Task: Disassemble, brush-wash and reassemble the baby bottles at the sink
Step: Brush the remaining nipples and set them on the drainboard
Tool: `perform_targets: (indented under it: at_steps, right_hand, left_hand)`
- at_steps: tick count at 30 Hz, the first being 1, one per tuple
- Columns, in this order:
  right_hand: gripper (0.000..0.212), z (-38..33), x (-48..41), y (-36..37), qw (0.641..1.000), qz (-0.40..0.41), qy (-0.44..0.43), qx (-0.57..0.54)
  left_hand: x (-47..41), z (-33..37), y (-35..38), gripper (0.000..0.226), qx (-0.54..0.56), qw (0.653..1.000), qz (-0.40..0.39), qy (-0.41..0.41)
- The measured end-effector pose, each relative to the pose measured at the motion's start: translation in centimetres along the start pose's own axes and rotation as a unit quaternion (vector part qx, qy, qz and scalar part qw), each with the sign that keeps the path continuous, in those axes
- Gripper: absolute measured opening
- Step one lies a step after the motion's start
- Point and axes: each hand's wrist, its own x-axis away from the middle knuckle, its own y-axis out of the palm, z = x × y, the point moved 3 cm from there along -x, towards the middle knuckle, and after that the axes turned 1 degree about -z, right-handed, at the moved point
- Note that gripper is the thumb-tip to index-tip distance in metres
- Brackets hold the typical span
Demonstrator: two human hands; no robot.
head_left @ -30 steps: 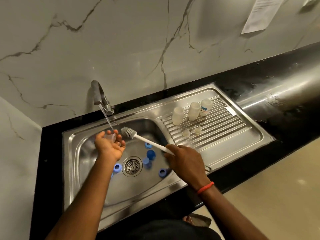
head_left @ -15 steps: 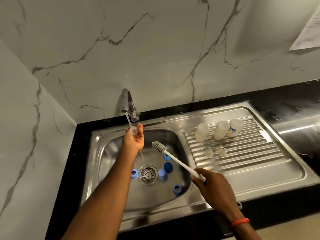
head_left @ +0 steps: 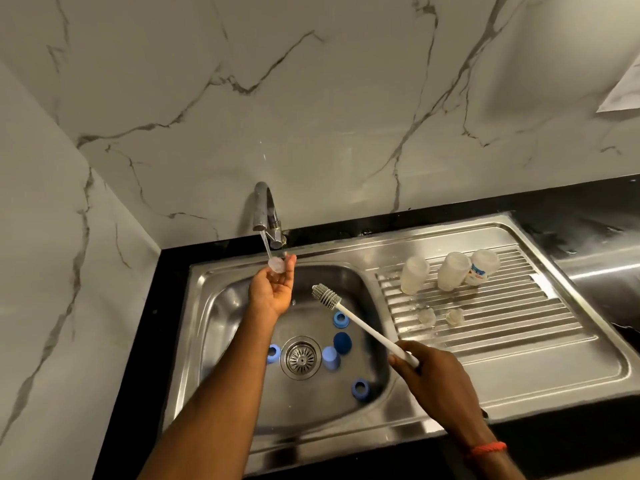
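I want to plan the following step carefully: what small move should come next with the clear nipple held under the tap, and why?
Probably carry the clear nipple to the drainboard and set it beside the two nipples lying there. The left hand pinches it in the tap stream, while the right hand holds the bottle brush apart from it, so brushing seems done.

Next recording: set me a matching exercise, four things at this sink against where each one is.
Things:
1. clear teat
2. bottle brush
3. bottle bodies
4. blue rings and caps

Places:
A. standing on the ribbed drainboard
B. lying in the sink basin around the drain
C. held in the right hand
D. held in the left hand under the tap stream

Pairs: 1-D, 2-C, 3-A, 4-B
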Motion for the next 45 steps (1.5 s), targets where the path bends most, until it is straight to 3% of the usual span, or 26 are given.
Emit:
perform_targets:
  at_steps: [2,3,5,7,10,17,21,24,27,31,35,37,41,43,45]
  right_hand:
    - [0.03,-0.4,-0.3,0.0,1.0,-0.002,0.001,-0.004]
    - [0.029,-0.5,-0.4,0.0,1.0,-0.004,0.002,-0.005]
    - [0.029,-0.4,-0.7,0.3,1.0,-0.01,0.005,-0.003]
    - [0.029,-0.3,-1.1,0.8,1.0,-0.019,0.008,0.001]
    - [0.028,-0.6,-1.4,1.2,1.0,-0.025,0.009,0.0]
    - [0.026,-1.4,-1.3,1.4,0.999,-0.051,-0.002,0.01]
    - [0.025,-1.4,-1.2,1.2,0.999,-0.051,0.0,0.012]
    - [0.026,-1.2,-1.1,1.1,0.999,-0.047,0.006,0.01]
    - [0.026,-1.1,-1.1,1.0,0.999,-0.046,0.002,0.005]
    - [0.026,-1.2,-1.1,1.0,0.999,-0.05,-0.007,0.011]
    - [0.027,-1.2,-1.0,0.9,0.998,-0.045,-0.024,0.021]
    - [0.029,-1.2,-0.8,0.9,0.998,-0.042,-0.03,0.027]
    - [0.03,-1.3,-0.3,0.6,0.998,-0.042,-0.033,0.036]
    - [0.029,-1.3,0.0,0.6,0.998,-0.047,-0.034,0.037]
    - [0.029,-1.0,0.3,0.6,0.998,-0.048,-0.03,0.042]
  left_hand:
    - [-0.3,0.4,0.2,0.018,-0.111,0.991,-0.003,0.074]
    - [-0.5,0.7,0.3,0.028,-0.211,0.968,0.004,0.137]
    - [-0.1,1.4,0.3,0.037,-0.405,0.88,0.017,0.248]
    - [0.1,1.7,-0.1,0.031,-0.476,0.833,0.019,0.283]
    - [0.1,2.3,-0.9,0.024,-0.471,0.834,0.016,0.287]
    - [0.7,2.7,-2.1,0.015,-0.515,0.794,0.049,0.321]
    - [0.7,2.8,-2.4,0.025,-0.511,0.802,0.073,0.3]
    - [0.9,2.4,-1.5,0.016,-0.514,0.798,0.058,0.309]
    - [1.1,1.8,-0.4,0.008,-0.467,0.828,0.063,0.303]
    - [0.7,1.4,0.7,0.023,-0.393,0.865,0.128,0.285]
    - [0.3,1.2,1.5,0.014,-0.265,0.942,0.08,0.192]
    - [0.5,1.2,1.3,0.018,-0.248,0.952,0.05,0.171]
    - [1.2,2.0,1.2,0.023,-0.291,0.932,0.021,0.214]
    - [2.0,2.8,1.3,0.021,-0.354,0.891,0.015,0.285]
    - [3.3,2.5,0.9,0.021,-0.496,0.811,0.014,0.31]
